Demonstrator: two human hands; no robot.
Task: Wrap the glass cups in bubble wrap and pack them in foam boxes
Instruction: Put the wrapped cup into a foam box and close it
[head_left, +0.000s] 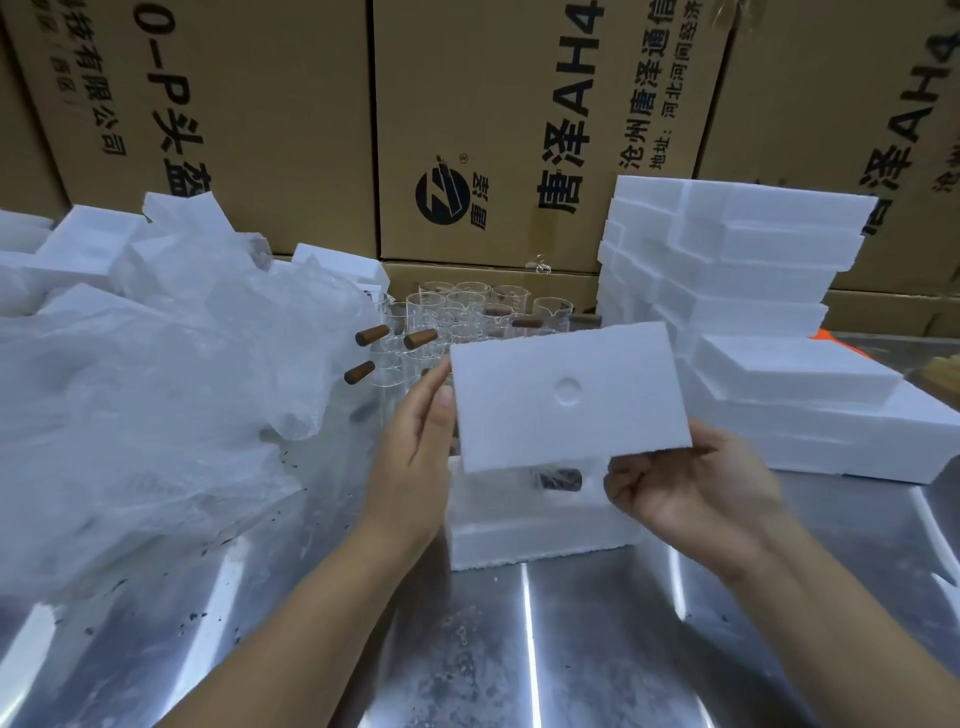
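A white foam lid (566, 395) with a round dimple is held tilted above an open foam box (535, 530) on the metal table. My left hand (415, 462) grips the lid's left edge, thumb on top. My right hand (691, 483) holds its lower right corner from beneath, palm up. Inside the box, a wrapped cup's dark handle (558, 479) shows under the lid. Several glass cups (467, 317) with brown wooden handles stand behind, in the middle of the table.
A heap of bubble wrap (156, 395) covers the table's left side, with foam pieces (93, 244) behind it. A stack of foam boxes (743, 291) stands at the right. Large cardboard cartons (493, 130) wall off the back. Bare steel table (519, 649) lies in front.
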